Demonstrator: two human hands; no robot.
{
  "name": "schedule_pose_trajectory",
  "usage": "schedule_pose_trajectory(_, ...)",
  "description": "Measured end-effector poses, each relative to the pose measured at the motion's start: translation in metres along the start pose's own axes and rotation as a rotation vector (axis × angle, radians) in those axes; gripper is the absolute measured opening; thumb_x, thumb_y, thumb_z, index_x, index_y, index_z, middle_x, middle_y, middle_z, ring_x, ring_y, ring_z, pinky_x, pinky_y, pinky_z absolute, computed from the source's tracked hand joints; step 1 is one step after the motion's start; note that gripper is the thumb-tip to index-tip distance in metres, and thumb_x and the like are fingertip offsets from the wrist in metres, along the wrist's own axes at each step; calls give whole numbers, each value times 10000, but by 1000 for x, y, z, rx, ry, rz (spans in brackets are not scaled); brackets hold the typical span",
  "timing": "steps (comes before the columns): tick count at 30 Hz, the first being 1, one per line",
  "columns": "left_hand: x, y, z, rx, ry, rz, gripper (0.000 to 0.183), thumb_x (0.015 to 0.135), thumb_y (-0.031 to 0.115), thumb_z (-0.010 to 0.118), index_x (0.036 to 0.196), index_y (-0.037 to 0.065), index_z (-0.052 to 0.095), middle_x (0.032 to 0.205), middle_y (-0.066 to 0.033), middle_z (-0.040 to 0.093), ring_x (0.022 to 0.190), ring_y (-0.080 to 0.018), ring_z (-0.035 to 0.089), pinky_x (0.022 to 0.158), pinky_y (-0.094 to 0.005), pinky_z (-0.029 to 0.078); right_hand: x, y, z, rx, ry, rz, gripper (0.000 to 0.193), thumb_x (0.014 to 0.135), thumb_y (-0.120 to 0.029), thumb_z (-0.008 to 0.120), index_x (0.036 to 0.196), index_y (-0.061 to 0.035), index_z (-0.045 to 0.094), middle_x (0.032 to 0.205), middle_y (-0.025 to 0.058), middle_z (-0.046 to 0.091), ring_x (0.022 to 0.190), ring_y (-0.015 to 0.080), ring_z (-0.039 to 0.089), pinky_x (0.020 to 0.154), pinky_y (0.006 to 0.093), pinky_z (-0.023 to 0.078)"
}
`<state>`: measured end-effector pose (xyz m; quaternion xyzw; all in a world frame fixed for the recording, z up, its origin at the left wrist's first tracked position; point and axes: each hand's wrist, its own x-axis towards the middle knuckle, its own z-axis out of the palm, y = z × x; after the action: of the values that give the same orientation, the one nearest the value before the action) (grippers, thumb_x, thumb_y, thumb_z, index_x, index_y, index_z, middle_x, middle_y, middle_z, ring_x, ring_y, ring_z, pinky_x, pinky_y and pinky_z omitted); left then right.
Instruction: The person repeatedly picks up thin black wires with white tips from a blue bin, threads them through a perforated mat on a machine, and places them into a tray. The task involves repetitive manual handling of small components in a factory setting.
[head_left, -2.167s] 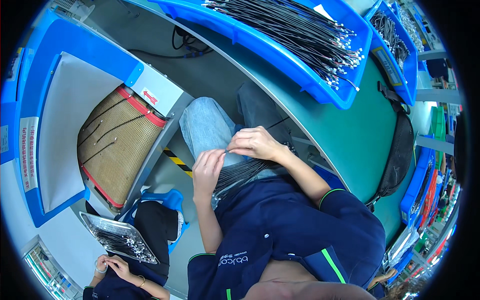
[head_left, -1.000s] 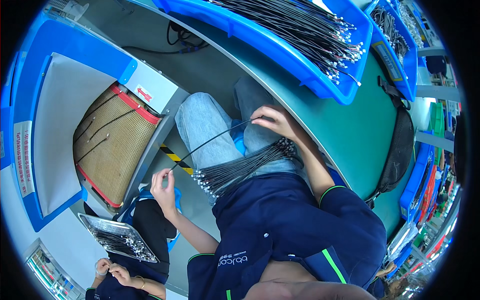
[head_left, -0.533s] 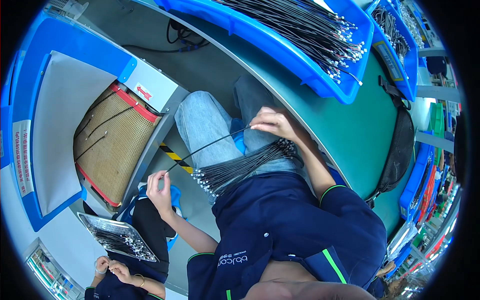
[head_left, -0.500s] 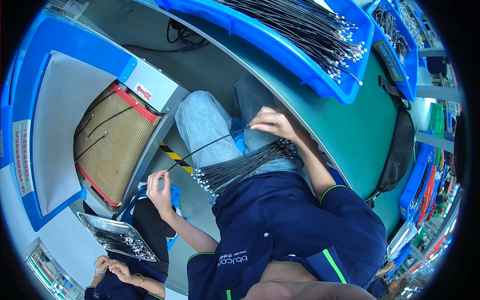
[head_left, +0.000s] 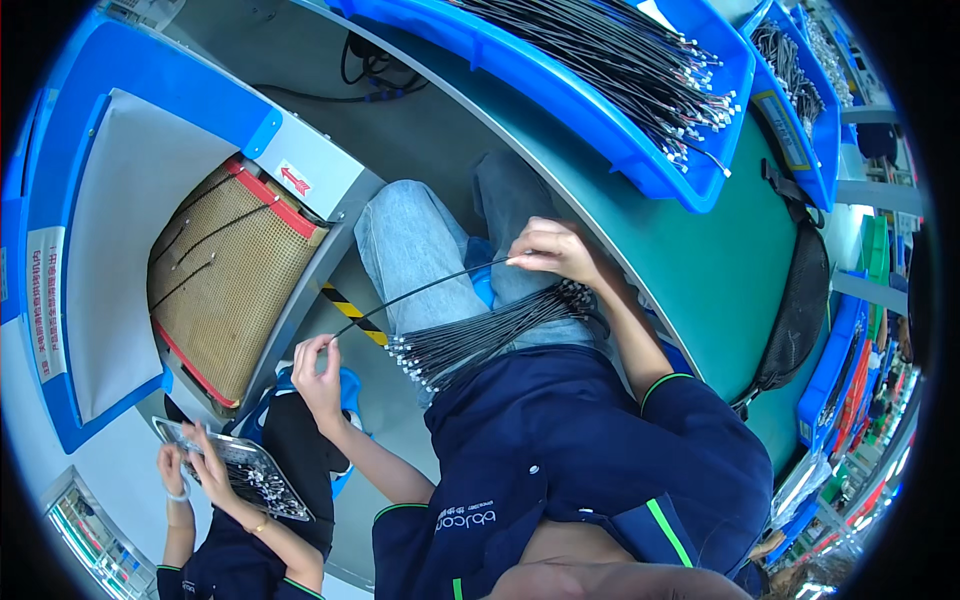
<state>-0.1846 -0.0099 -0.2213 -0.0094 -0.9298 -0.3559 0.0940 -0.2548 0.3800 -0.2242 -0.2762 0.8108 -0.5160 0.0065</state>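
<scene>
Black cable (head_left: 420,289) slants lower left to upper right, pinched in both hands (head_left: 319,382) (head_left: 558,250).

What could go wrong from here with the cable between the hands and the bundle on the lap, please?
The bundle lies across the jeans with no tie in view, so shifting legs might spill cables onto the floor.
The single cable runs nearly straight between the left hand and right hand; pulling harder could strain it or slip it free.
</scene>
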Motion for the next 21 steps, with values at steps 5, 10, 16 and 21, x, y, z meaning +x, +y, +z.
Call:
schedule_pose_trajectory(5,11,2,-3,16,-6,3,100,769,-25,671,859,-7,632,837,-104,649,768,-236,615,703,-318,488,4,-3,1,-1,-12,33,106,769,-62,718,860,-23,680,776,71,612,750,203,603,643,308,471)
schedule_pose_trajectory(10,55,10,-25,73,-39,90,86,786,18,657,868,3,637,855,-109,650,823,-266,614,744,-338,480,20,1,11,-63,117,-25,116,729,-4,738,834,-5,690,790,71,663,735,185,620,650,290,485)
schedule_pose_trajectory(16,132,-21,-57,177,-26,85,141,840,133,634,923,19,648,921,-138,644,856,-300,617,764,-364,476,72,-6,43,-210,276,-32,94,748,-89,741,819,-56,690,802,61,656,754,209,610,691,313,492)
schedule_pose_trajectory(21,176,-68,-99,205,-62,14,163,847,151,640,949,24,647,927,-111,649,872,-232,625,769,-321,471,121,-14,97,-166,341,-71,88,764,-131,726,819,-85,675,825,45,648,813,219,608,706,329,501)
